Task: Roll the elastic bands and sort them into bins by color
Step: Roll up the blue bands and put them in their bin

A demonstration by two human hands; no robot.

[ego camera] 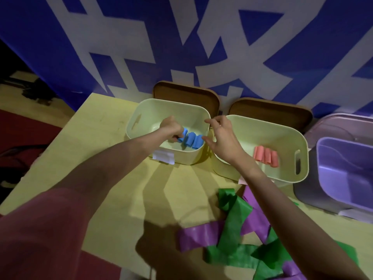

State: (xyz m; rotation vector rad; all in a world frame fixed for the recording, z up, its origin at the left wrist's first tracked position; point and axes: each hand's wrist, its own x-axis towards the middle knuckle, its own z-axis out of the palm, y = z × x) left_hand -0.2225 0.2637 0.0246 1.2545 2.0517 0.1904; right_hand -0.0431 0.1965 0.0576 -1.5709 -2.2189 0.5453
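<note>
Rolled blue bands [192, 140] stand in a row inside the left cream bin [147, 110]. My left hand [170, 128] reaches into that bin and grips the leftmost blue roll. My right hand [221, 134] hovers with spread fingers over the gap between the two cream bins, holding nothing. Three rolled pink bands [266, 156] lie in the right cream bin [286, 134]. Loose green bands [234, 225] and purple bands [198, 235] lie tangled on the yellow table [113, 178] in front.
A purple bin [343, 168] stands at the right edge. Two brown lids [185, 93] lean behind the cream bins against a blue and white banner. White labels are stuck on the bin fronts. The table's left edge drops to a dark floor.
</note>
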